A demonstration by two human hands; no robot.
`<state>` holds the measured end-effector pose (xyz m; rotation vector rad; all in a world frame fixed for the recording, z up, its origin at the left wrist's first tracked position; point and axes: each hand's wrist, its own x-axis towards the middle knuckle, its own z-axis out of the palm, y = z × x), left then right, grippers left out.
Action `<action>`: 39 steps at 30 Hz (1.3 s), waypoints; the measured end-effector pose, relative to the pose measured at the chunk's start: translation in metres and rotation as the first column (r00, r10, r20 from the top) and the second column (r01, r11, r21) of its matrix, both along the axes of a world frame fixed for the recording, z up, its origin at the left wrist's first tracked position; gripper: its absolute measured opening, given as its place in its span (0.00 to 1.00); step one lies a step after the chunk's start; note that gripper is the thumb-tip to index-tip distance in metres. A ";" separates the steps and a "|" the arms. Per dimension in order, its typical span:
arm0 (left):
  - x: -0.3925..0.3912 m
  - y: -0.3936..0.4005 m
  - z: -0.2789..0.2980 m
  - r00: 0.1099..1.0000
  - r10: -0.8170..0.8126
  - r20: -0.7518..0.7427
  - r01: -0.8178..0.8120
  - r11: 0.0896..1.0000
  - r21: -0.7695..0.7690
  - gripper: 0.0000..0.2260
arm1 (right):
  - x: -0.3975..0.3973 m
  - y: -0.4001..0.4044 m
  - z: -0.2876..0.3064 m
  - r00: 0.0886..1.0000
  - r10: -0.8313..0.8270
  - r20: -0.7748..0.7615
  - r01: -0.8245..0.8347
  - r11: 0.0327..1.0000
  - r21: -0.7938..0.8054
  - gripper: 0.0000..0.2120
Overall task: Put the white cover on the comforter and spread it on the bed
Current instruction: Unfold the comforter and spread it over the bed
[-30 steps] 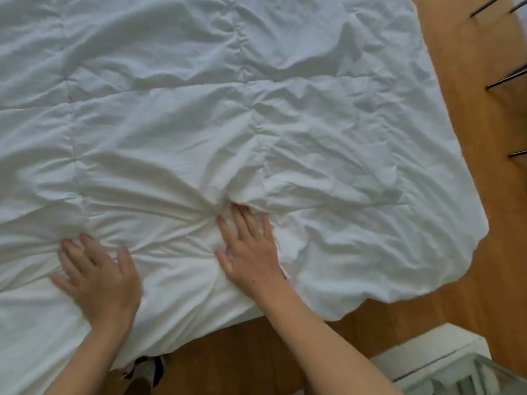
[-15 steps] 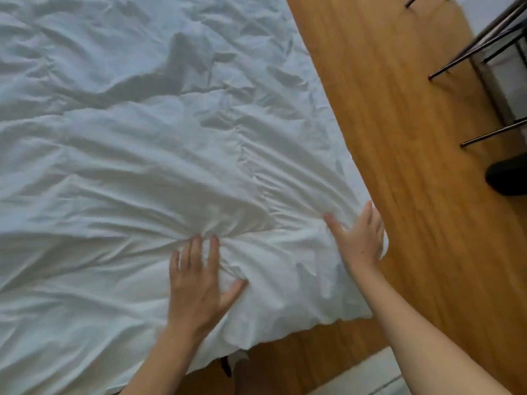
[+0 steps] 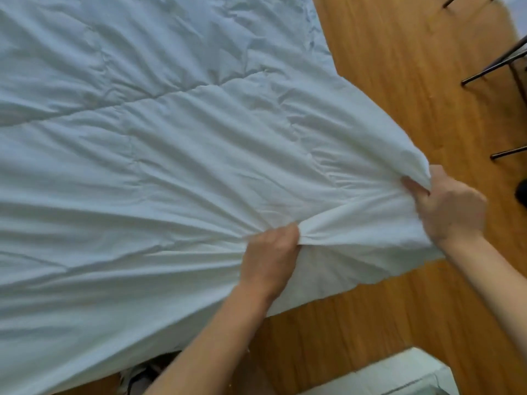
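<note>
White cover (image 3: 176, 172) spans frame, corner at 3 o'clock. Left hand (image 3: 269, 256) bunches a fold; right hand (image 3: 453, 208) pinches the corner. Comforter apparently inside; spreading unfinished.

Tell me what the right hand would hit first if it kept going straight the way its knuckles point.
The right hand points up-left, already gripping the cover at its corner. Going on, it would likely only push further into that same fabric; depth is unclear.

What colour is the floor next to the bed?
The floor is warm orange-brown wood with visible grain, seen best in the head view, to the right of the white comforter.
</note>
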<state>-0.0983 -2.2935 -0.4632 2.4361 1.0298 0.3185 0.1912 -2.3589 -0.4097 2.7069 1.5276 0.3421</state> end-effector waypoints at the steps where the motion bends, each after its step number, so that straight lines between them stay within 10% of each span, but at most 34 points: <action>1: 0.011 -0.005 -0.006 0.999 0.023 -0.048 -0.024 1.000 -0.006 0.03 | 0.005 0.002 -0.004 0.997 -0.072 -0.010 0.071 0.994 -0.083 0.23; 6: 0.002 -0.033 -0.032 0.990 -0.034 -0.136 0.011 0.986 -0.165 0.19 | -0.029 -0.001 -0.060 0.814 -0.553 -0.180 0.392 0.751 -0.532 0.31; 9: -0.048 -0.028 -0.038 0.994 -0.103 -0.033 0.101 0.993 -0.062 0.20 | -0.081 0.003 -0.079 0.882 -0.404 -0.244 0.339 0.902 -0.268 0.27; 14: -0.161 0.049 -0.064 0.943 0.306 -0.128 -0.285 0.945 0.162 0.22 | -0.154 0.060 -0.080 0.966 0.029 -0.259 -0.016 0.998 0.053 0.27; 18: -0.242 0.065 -0.072 0.882 0.356 -0.309 -0.326 0.934 0.145 0.26 | -0.240 0.063 -0.108 0.891 0.249 -0.380 -0.300 0.951 -0.079 0.28; 21: -0.263 0.047 -0.064 0.840 0.231 -0.491 -0.272 0.962 -0.013 0.31 | -0.289 0.036 -0.113 0.891 0.033 -0.453 -0.208 0.917 -0.342 0.33; 28: -0.294 0.024 0.052 0.719 -0.255 -0.647 -0.201 0.814 -0.545 0.28 | -0.325 0.014 -0.032 0.809 -0.258 -0.528 -0.304 0.586 -0.751 0.36; 33: -0.384 -0.019 0.154 0.813 -0.059 -0.579 -0.331 0.772 -0.543 0.21 | -0.402 -0.022 0.028 0.634 -0.400 -0.661 -0.370 0.594 -0.714 0.40; 39: -0.522 -0.044 0.224 0.723 0.119 -0.680 -0.520 0.742 -0.423 0.20 | -0.524 -0.009 0.112 0.577 -0.371 -0.727 -0.387 0.660 -0.644 0.26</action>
